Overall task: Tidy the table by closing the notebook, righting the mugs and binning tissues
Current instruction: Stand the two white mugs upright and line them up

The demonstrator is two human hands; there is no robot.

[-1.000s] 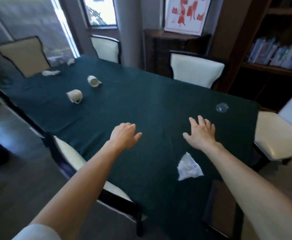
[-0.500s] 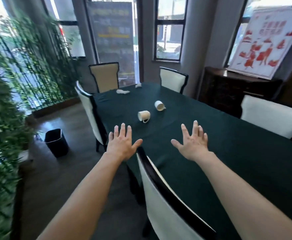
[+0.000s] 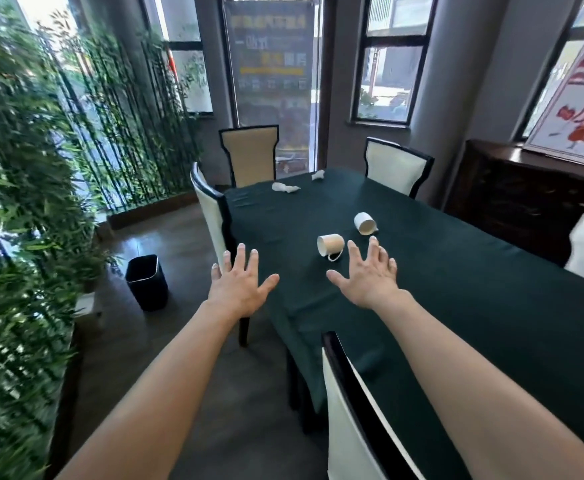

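Two white mugs lie on their sides on the dark green table (image 3: 457,306): the near mug (image 3: 330,245) and the far mug (image 3: 364,223). Two crumpled white tissues rest at the table's far end, one tissue (image 3: 285,188) to the left and another tissue (image 3: 318,175) further back. My left hand (image 3: 238,284) hovers over the table's left edge, fingers spread and empty. My right hand (image 3: 370,277) is spread just short of the near mug, touching nothing. No notebook is in view.
A black bin (image 3: 147,282) stands on the floor left of the table. White-backed chairs ring the table, with one chair (image 3: 353,420) close in front of me and another chair (image 3: 214,216) beside the left edge. Bamboo plants (image 3: 24,202) line the left wall; a dark cabinet (image 3: 526,188) stands at right.
My view has swung left and forward along the table; the mugs now sit closer to my hands. Both hands stay spread and empty. The near tissue has left the view.
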